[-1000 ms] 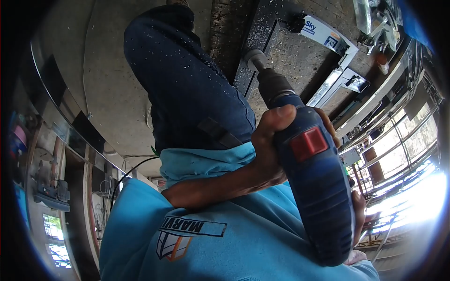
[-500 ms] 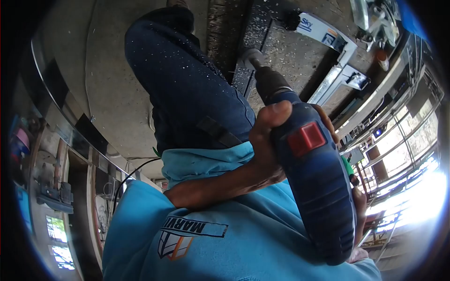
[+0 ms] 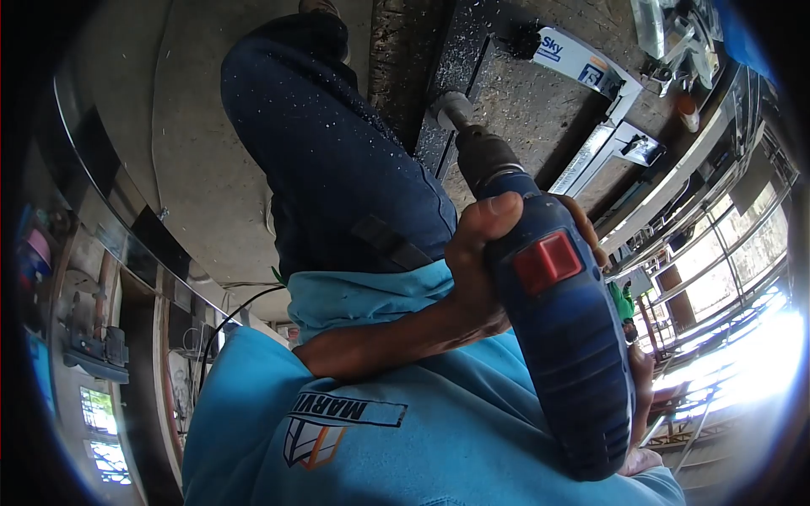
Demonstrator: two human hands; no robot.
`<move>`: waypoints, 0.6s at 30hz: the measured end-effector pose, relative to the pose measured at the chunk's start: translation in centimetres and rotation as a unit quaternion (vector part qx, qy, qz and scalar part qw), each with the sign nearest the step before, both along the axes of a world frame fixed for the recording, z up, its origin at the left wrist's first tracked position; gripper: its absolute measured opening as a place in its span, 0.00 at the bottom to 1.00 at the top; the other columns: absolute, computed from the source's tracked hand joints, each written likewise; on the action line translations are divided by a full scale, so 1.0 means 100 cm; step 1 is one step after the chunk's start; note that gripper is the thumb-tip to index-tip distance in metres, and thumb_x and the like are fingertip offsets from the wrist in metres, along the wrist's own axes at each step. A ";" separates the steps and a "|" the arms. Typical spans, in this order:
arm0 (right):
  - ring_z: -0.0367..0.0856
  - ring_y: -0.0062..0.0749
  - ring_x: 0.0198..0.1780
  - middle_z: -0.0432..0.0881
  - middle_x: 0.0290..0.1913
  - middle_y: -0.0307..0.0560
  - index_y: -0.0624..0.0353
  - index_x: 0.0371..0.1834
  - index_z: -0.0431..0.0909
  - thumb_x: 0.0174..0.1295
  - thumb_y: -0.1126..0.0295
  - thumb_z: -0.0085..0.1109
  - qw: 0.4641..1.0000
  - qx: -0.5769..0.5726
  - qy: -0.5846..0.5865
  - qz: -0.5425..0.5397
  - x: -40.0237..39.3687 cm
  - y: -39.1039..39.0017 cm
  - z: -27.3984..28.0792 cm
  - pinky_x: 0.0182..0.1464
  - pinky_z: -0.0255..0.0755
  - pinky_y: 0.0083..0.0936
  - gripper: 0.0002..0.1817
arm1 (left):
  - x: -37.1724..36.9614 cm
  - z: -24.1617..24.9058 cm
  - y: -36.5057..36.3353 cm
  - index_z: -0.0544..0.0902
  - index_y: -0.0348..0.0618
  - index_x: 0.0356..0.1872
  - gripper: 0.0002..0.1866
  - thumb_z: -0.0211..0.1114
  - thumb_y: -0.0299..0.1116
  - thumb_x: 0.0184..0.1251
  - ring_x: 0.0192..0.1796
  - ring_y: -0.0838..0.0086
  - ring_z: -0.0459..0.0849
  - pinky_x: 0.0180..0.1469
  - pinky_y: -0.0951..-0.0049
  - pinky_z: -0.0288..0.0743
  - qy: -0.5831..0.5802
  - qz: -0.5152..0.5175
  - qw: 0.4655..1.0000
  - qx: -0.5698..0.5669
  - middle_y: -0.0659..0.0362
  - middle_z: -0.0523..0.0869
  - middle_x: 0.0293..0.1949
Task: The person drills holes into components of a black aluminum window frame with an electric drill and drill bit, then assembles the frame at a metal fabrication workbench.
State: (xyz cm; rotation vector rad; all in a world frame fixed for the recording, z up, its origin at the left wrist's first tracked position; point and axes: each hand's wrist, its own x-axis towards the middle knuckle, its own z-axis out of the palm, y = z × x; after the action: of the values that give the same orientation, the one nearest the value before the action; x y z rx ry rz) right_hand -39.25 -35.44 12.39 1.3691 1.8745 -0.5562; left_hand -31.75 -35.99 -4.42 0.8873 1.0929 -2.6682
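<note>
With our left hand clamped around the blue-bodied, red-switched drill and our right hand's grip too hidden to tell, we have its long axis slanting forward-left to the dark, shaving-strewn metal profile near the workbench's left edge.

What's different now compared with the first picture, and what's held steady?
The drill sits slightly further left in view, as does the dark bar, and something green now shows beyond the drill. The left hand and right hand stay on the drill; nothing was let go.
</note>
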 end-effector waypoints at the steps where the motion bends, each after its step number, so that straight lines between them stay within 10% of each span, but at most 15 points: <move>1: 0.83 0.45 0.44 0.81 0.47 0.59 0.68 0.59 0.67 0.61 0.42 0.47 1.000 0.001 -0.002 -0.001 0.000 0.002 0.001 0.52 0.78 0.36 0.37 | 0.000 0.000 0.002 0.76 0.28 0.39 0.37 0.54 0.62 0.52 0.32 0.62 0.85 0.37 0.68 0.81 -0.002 -0.002 1.000 0.001 0.45 0.83 0.31; 18: 0.84 0.44 0.43 0.82 0.46 0.58 0.68 0.58 0.68 0.61 0.42 0.47 1.000 0.002 0.002 0.003 0.001 0.007 -0.003 0.52 0.78 0.34 0.37 | -0.003 0.002 -0.004 0.77 0.28 0.39 0.38 0.55 0.64 0.50 0.31 0.63 0.86 0.35 0.70 0.81 -0.010 -0.024 1.000 0.005 0.44 0.83 0.31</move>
State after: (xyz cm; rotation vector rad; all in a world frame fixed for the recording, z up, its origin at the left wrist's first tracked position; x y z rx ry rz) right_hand -39.10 -34.77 12.09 1.3650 1.8841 -0.5516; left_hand -32.01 -36.37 -4.21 0.9524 1.0957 -2.6876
